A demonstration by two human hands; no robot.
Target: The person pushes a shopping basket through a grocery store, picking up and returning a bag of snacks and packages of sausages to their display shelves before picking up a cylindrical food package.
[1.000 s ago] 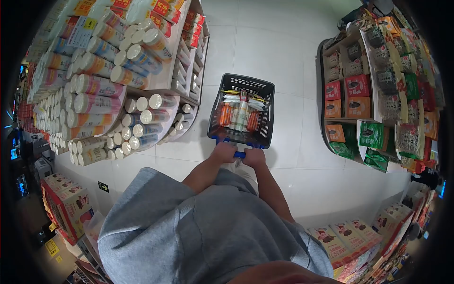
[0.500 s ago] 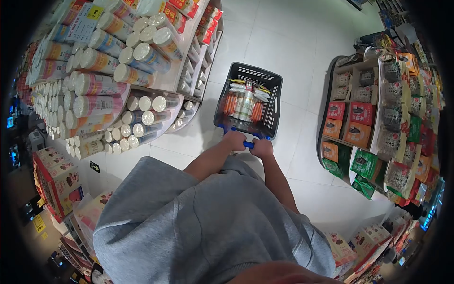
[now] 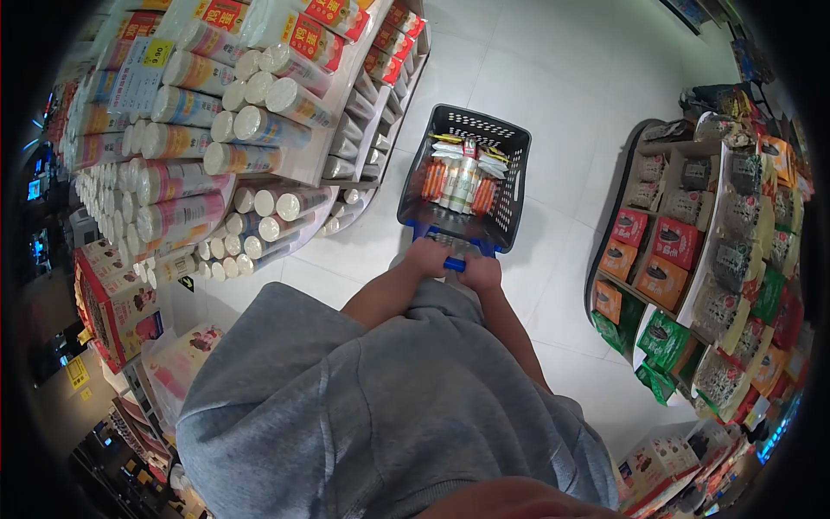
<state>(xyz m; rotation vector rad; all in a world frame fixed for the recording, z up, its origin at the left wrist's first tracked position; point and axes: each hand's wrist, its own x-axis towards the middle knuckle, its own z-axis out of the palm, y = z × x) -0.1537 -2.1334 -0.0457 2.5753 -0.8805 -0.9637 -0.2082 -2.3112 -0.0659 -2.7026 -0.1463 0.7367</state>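
Note:
Both hands are closed around the blue handle (image 3: 455, 264) of a black basket cart (image 3: 515, 186). My left hand (image 3: 427, 257) wraps the handle's left part, and my right hand (image 3: 481, 272) wraps its right part, with a short blue stretch showing between them. Inside the basket, in front of my hands, lie wrapped cylindrical packs (image 3: 458, 186), orange packages (image 3: 433, 180) on either side of them, and white and yellow packets (image 3: 493, 162) at the far end.
At the left, a curved shelf (image 3: 298, 156) holds many wrapped cylinders (image 3: 186, 216) and red packs (image 3: 316, 41). A rounded shelf (image 3: 628, 208) with bagged goods stands at the right. Illustrated boxes (image 3: 117, 294) are at the lower left, more boxes (image 3: 657, 467) at the lower right.
The shelves and floor have shifted and turned in view, with the right shelf now more tilted. The cart sits slightly farther right and higher in view; both hands still hold its handle.

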